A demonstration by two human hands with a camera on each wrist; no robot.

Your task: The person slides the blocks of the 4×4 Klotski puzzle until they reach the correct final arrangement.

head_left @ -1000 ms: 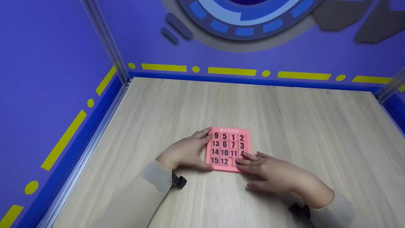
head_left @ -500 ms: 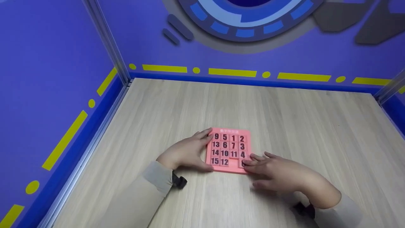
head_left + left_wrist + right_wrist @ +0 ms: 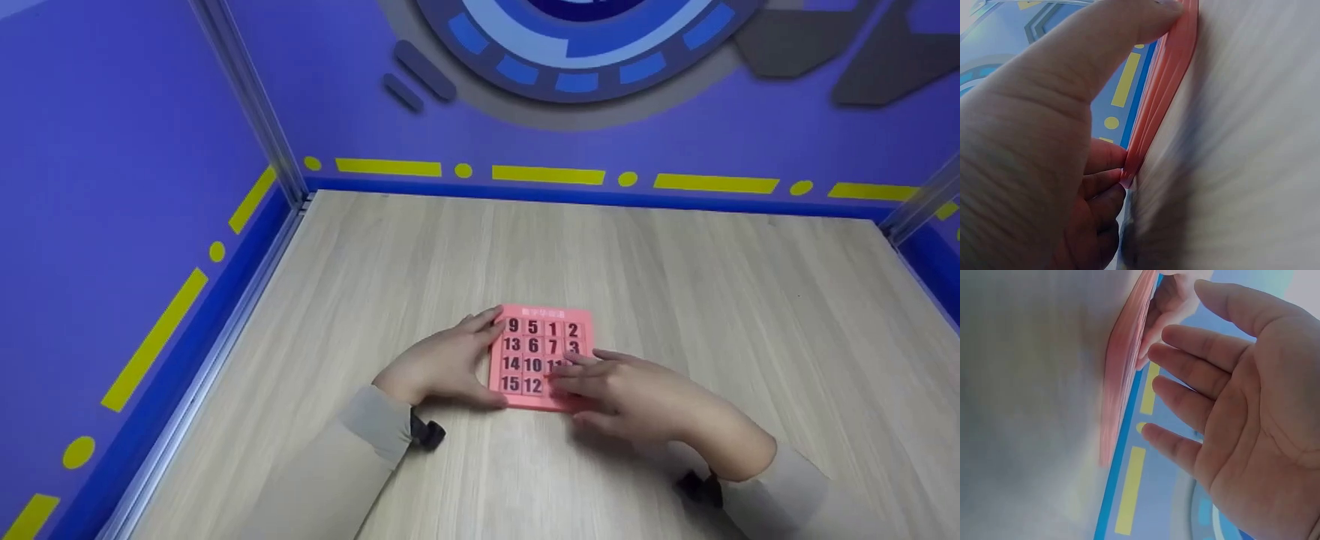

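Note:
A pink sliding number puzzle (image 3: 532, 346) lies flat on the table, its black-numbered tiles facing up. My left hand (image 3: 442, 364) holds its left side, thumb at the near corner and fingers along the far part of that edge. In the left wrist view the thumb and fingertips meet the puzzle's pink side (image 3: 1159, 95). Over the lower right of the board is my right hand (image 3: 637, 397), fingers fairly straight, hiding several tiles there. The right wrist view has these fingers (image 3: 1196, 363) extended beside the frame; whether they touch a tile I cannot tell.
The wood-grain table (image 3: 450, 255) stretches around the puzzle. Blue panels with yellow dashes (image 3: 547, 175) enclose its back and sides, with a metal post (image 3: 255, 112) at the left corner. A black strap piece (image 3: 427, 433) hangs at the left cuff.
My right hand first moved right, and the tile under its fingertip slid into the bottom right corner. Then the hand came back left, over the gap. The left hand kept its hold.

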